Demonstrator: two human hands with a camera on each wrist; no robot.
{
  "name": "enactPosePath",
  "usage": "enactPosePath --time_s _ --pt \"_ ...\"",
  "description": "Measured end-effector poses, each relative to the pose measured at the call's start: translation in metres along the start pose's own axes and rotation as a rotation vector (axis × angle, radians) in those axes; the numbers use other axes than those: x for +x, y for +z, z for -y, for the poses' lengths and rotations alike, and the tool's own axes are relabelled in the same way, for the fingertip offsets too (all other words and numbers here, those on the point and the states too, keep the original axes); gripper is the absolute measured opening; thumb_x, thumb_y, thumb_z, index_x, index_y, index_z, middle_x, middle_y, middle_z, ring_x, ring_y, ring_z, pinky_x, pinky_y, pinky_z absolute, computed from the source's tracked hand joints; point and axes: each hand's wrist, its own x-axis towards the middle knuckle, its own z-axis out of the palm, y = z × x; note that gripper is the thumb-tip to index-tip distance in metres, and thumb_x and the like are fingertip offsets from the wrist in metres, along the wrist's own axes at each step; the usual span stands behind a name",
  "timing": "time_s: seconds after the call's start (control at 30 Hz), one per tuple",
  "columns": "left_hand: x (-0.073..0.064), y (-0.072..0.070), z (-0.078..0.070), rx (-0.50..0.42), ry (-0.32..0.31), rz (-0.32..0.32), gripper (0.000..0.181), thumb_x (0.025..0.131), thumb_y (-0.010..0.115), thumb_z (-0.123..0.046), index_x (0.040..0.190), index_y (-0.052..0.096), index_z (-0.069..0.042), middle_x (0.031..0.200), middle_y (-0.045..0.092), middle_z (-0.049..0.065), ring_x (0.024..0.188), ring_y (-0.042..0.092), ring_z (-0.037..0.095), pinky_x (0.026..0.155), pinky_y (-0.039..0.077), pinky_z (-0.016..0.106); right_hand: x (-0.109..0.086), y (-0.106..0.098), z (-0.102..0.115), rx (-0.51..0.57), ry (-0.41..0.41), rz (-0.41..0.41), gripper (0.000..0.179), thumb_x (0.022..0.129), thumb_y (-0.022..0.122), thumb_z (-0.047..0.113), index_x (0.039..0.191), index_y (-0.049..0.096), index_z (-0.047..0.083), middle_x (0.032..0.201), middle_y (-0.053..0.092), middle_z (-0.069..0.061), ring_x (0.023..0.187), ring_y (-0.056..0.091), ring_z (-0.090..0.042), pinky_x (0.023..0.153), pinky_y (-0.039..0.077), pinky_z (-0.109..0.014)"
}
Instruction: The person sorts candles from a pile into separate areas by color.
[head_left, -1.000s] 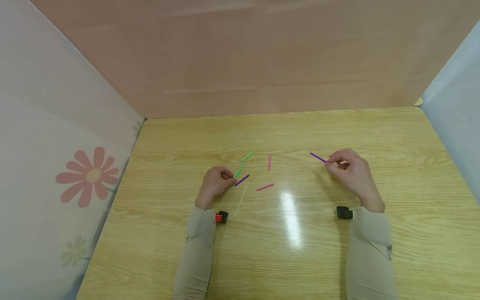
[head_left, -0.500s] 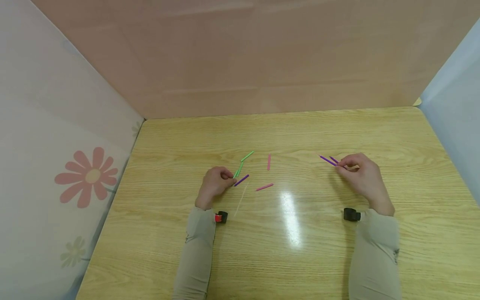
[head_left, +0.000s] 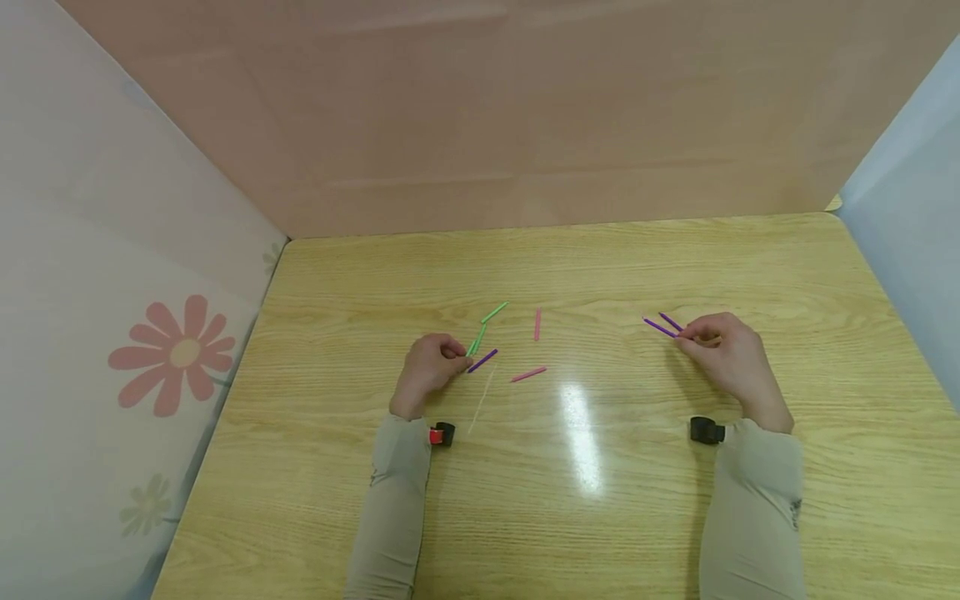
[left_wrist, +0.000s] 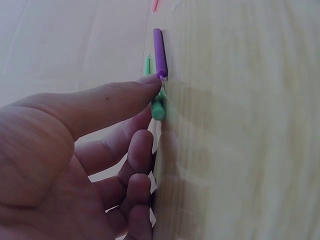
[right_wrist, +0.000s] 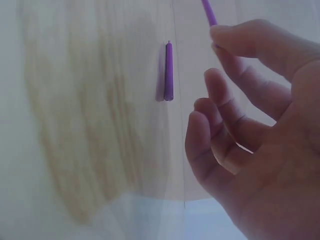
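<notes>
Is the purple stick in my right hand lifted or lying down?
Lifted: in the right wrist view, the right hand pinches the purple stick above the table, while another purple stick lies there.

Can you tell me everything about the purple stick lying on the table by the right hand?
The purple stick is slim, straight and smooth-looking, maybe wax or plastic; I can't tell which. One end has a tiny pale tip, and the other is blunt. It lies flat on the table with a shadow beside it, slanting in the head view. The right hand pinches a different purple one; a gap shows between this one and the fingers.
</notes>
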Motion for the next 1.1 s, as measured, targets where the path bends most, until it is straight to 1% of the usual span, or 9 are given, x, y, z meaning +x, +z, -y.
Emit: enactPosePath --time_s 0.07,0.13,0.2,0.27,0.33,0.4,0.67,0.87,1.1 --pt "-0.0002 -0.0005 -0.0005 -0.004 -0.003 0.005 0.015 0.083 0.075 -0.021 0.089 0.071 -0.007 0.089 0.066 0.008 0.081 0.059 0.019 0.074 0.044 0.031 0.0 -0.0005 -0.0004 -0.009 -0.002 0.003 0.016 0.09 0.068 0.018 0.09 0.071 0.002 0.102 0.059 -0.017 0.073 0.043 0.015 0.067 0.038 -0.021" --pt "-0.0005 -0.0007 -0.0006 -0.004 -0.005 0.009 0.015 0.084 0.075 -0.021 0.089 0.071 -0.007 0.09 0.066 0.008 0.081 0.059 0.019 0.074 0.044 0.031 0.0003 -0.001 -0.0005 -0.021 0.002 0.005 0.016 0.089 0.068 0.017 0.09 0.071 0.002 0.1 0.06 -0.017 0.075 0.045 0.011 0.068 0.038 -0.023" --pt "-0.0006 -0.001 -0.0007 -0.007 -0.01 0.013 0.016 0.084 0.075 -0.021 0.09 0.071 -0.007 0.091 0.067 0.008 0.082 0.059 0.019 0.075 0.045 0.031 0.0009 -0.0007 -0.001 -0.026 0.002 0.011 0.015 0.089 0.068 0.016 0.089 0.071 0.001 0.099 0.06 -0.018 0.079 0.05 0.002 0.07 0.038 -0.027" --pt "-0.0006 -0.0011 -0.0004 -0.006 -0.011 0.013 0.016 0.084 0.075 -0.021 0.09 0.071 -0.007 0.091 0.067 0.008 0.082 0.06 0.02 0.075 0.045 0.032 0.0014 -0.0004 -0.0015 -0.03 0.006 0.018 0.016 0.089 0.068 0.016 0.089 0.071 0.0 0.099 0.06 -0.019 0.082 0.054 -0.011 0.071 0.037 -0.03" --pt "0.0 -0.0011 -0.0003 -0.003 -0.012 0.011 0.016 0.084 0.075 -0.021 0.09 0.071 -0.007 0.091 0.067 0.008 0.082 0.06 0.02 0.075 0.045 0.032 0.0017 0.0 -0.0021 -0.033 0.01 0.024 0.016 0.089 0.068 0.014 0.089 0.071 -0.001 0.098 0.06 -0.021 0.085 0.054 -0.023 0.071 0.036 -0.033" --pt "0.0003 -0.001 -0.0001 0.0 -0.014 0.011 0.016 0.084 0.075 -0.022 0.09 0.071 -0.007 0.091 0.067 0.008 0.082 0.06 0.02 0.075 0.045 0.032 0.0015 0.0001 -0.0023 -0.033 0.019 0.033 0.016 0.089 0.068 0.014 0.09 0.07 -0.002 0.099 0.06 -0.022 0.088 0.054 -0.03 0.072 0.036 -0.034" --pt "-0.0002 -0.0006 -0.0001 -0.003 -0.021 0.009 0.016 0.083 0.075 -0.021 0.09 0.071 -0.007 0.091 0.066 0.008 0.083 0.058 0.02 0.075 0.045 0.032 0.0003 0.0002 -0.0003 -0.054 0.048 0.051 0.018 0.089 0.067 0.013 0.09 0.07 -0.004 0.098 0.059 -0.024 0.087 0.053 -0.031 0.071 0.035 -0.034" --pt "0.0002 -0.0004 -0.0003 0.004 -0.016 0.004 0.016 0.083 0.075 -0.021 0.089 0.071 -0.007 0.091 0.066 0.008 0.083 0.058 0.02 0.075 0.045 0.032 0.0016 0.0015 0.001 -0.073 0.072 0.07 0.02 0.09 0.066 0.016 0.09 0.07 -0.005 0.099 0.059 -0.025 0.088 0.052 -0.032 0.072 0.034 -0.034" --pt "0.0005 -0.0003 0.0 0.005 -0.012 -0.004 0.016 0.083 0.076 -0.022 0.089 0.072 -0.007 0.091 0.066 0.008 0.083 0.058 0.021 0.075 0.044 0.032 0.0027 0.0021 0.0021 -0.078 0.109 0.096 0.023 0.091 0.066 0.018 0.092 0.07 -0.004 0.1 0.059 -0.025 0.09 0.052 -0.033 0.073 0.035 -0.036"
